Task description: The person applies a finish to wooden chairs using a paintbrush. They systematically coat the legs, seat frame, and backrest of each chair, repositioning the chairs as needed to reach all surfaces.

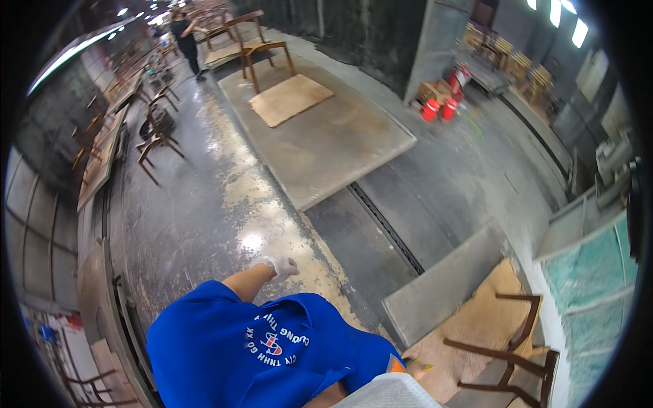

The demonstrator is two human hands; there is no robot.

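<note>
My left hand [277, 268], in a whitish glove, reaches out over the worn floor at the lower middle. Its fingers look partly spread and hold nothing I can see. Of my right hand [414, 368] only a small part shows beyond the blue sleeve, by the edge of a brown cardboard sheet [476, 323]. A small yellow-green spot is beside it; its fingers are too hidden to read. Dark wooden chair frames [517, 367] lie or stand on the cardboard at the lower right.
A grey platform [360, 146] ahead bears a wooden chair [255, 44] and a cardboard piece [289, 100]. A chain track [388, 228] runs along the floor to a grey panel [445, 282]. Red containers [439, 110] stand far right. Chairs [160, 132] line the left; a person [185, 41] stands far off.
</note>
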